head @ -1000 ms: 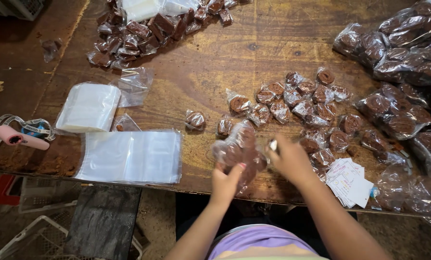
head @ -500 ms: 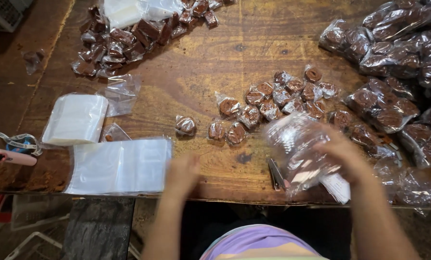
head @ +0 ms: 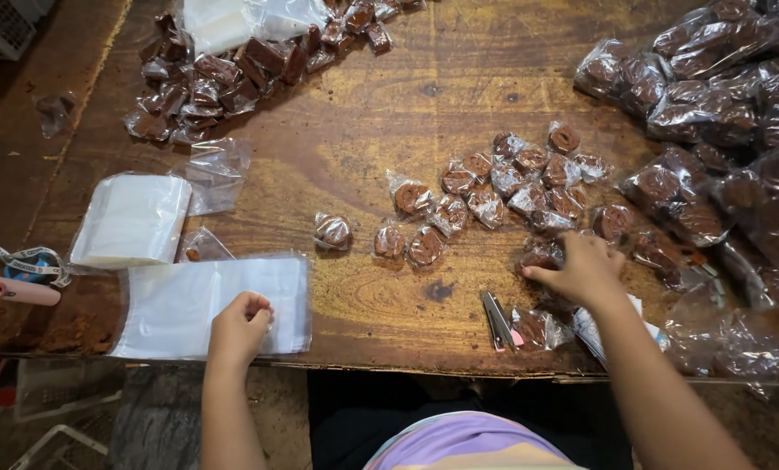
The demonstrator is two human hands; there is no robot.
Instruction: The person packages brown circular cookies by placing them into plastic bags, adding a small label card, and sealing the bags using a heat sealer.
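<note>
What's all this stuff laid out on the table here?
wooden table: one, brown, fills the view
wrapped sweets: many, brown in clear wrap, loose at centre; another pile top left
filled bags: several, clear with brown sweets, right side
flat empty bags: a stack, clear, front left
thicker bag stack: one, whitish, left
metal clip: one, grey, front edge
pink-handled tool: one, far left
left hand: on the flat empty bags
right hand: touching sweets at right
</note>
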